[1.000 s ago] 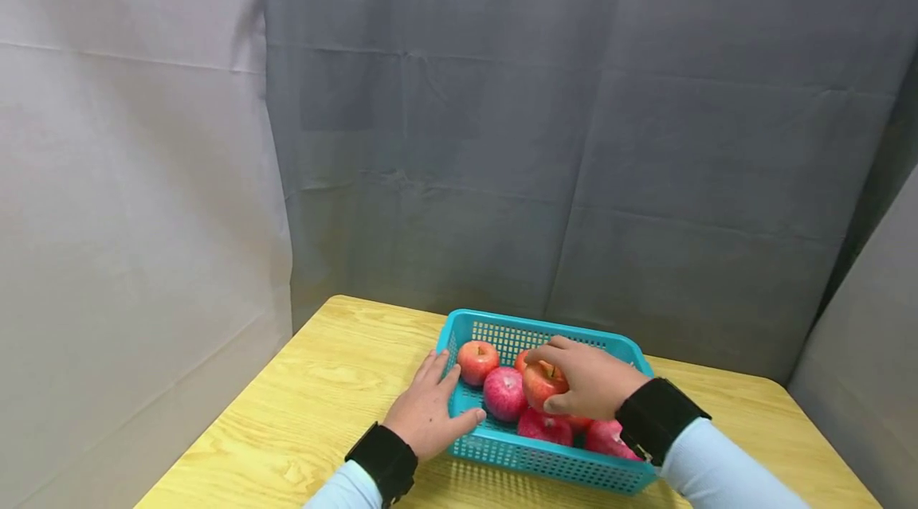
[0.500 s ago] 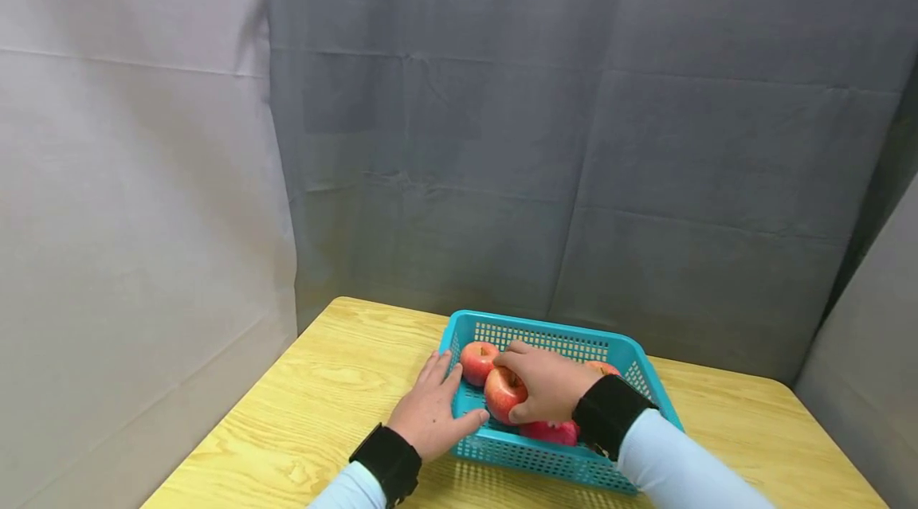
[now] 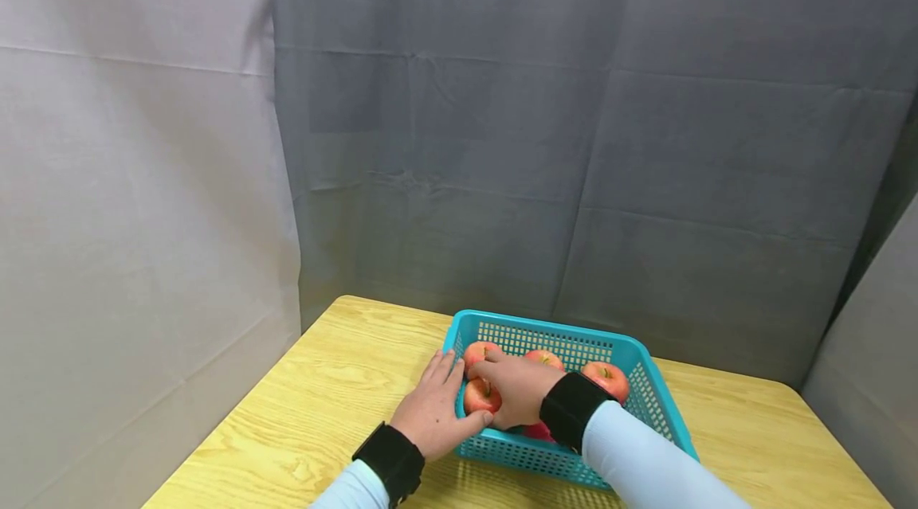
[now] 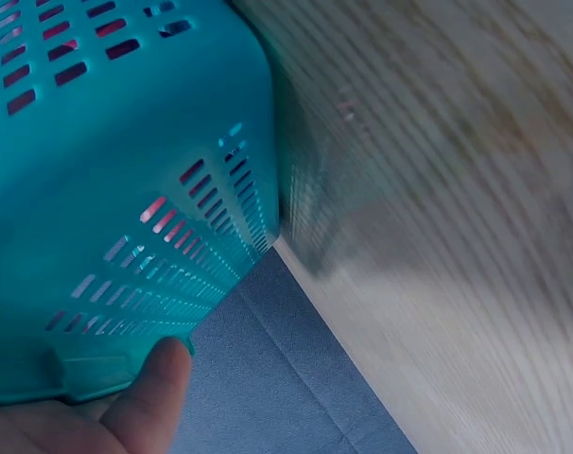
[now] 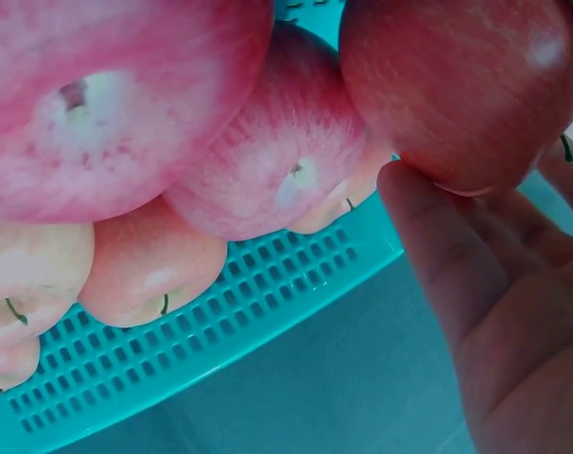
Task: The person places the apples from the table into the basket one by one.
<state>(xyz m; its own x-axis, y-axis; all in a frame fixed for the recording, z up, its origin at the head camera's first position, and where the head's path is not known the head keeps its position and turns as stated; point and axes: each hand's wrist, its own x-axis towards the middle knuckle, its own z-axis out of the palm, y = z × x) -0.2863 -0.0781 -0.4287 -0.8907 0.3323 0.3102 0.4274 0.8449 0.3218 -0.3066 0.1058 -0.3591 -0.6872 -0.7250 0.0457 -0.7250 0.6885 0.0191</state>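
Note:
A reddish-orange apple [image 3: 482, 397] is in my right hand [image 3: 519, 389], low in the left end of a turquoise plastic basket [image 3: 559, 327]. In the right wrist view this apple [image 5: 457, 90] sits against my fingers and hides part of them. My left hand [image 3: 430, 416] lies at the basket's near left corner, its fingers fairly straight along the left side and its thumb by the front rim. In the left wrist view a finger [image 4: 160, 388] touches the basket's rim [image 4: 93, 378]. Another apple [image 3: 479, 353] is just behind the held one.
More apples share the basket: one at the back [image 3: 543, 359], one at the right [image 3: 606, 380], and a pinker one [image 3: 538, 431] half hidden by my right hand. The wooden table [image 3: 308, 405] extends to both sides. Grey cloth [image 3: 459, 174] hangs behind.
My right hand has carried the apple leftward and down, from above the basket's middle to its left end. Apples at the back and right have come into sight. The left hand stays put.

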